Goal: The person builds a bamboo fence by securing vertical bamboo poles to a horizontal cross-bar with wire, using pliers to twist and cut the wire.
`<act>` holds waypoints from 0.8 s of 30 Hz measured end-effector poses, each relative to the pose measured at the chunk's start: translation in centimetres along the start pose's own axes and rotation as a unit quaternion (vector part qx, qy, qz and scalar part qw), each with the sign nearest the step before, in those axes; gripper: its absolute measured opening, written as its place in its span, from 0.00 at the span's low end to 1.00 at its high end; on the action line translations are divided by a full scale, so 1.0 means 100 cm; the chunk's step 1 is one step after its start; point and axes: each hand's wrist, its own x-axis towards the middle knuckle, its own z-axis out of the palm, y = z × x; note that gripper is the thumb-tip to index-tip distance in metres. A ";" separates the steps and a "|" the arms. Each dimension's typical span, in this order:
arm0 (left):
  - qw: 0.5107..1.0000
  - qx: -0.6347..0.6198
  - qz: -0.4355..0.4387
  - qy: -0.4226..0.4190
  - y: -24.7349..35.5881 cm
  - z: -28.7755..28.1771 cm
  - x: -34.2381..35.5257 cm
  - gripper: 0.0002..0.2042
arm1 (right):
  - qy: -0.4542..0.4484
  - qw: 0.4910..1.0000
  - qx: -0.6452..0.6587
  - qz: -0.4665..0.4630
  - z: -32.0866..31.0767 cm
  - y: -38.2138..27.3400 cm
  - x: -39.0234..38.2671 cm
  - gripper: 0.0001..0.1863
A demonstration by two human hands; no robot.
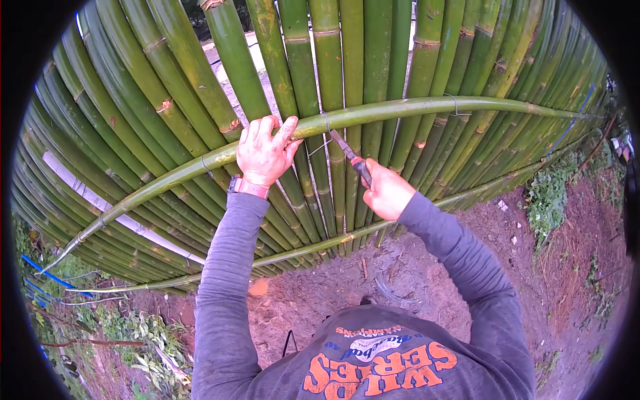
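Observation:
A wall of upright green bamboo poles fills the view ahead, crossed by a long horizontal bamboo pole. My left hand is closed over this crosspiece, with the fingers bent across its top. To the right, my right hand grips a pair of pliers by the dark and red handles. The metal jaws point up and left, just under the crosspiece. Beside their tips, a thin wire tie loops around the crosspiece. Whether the jaws pinch the wire is too small to tell.
More wire ties, such as one on the right, hold the crosspiece. A lower bamboo crosspiece runs near the poles' bottom ends. Below lies muddy ground with some loose wire. Green plants grow at the right.

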 end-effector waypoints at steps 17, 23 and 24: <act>0.998 -0.056 -0.032 0.007 -0.003 0.002 -0.002 0.24 | 0.155 0.750 -0.641 -0.049 -0.032 -0.063 -0.009 0.18; 0.995 -0.061 -0.067 -0.040 0.012 -0.009 0.005 0.24 | -0.095 0.859 0.489 0.123 -0.019 0.006 -0.046 0.28; 0.995 -0.060 -0.070 -0.045 0.012 -0.007 0.007 0.23 | -0.160 0.753 0.631 0.092 -0.011 0.028 -0.048 0.28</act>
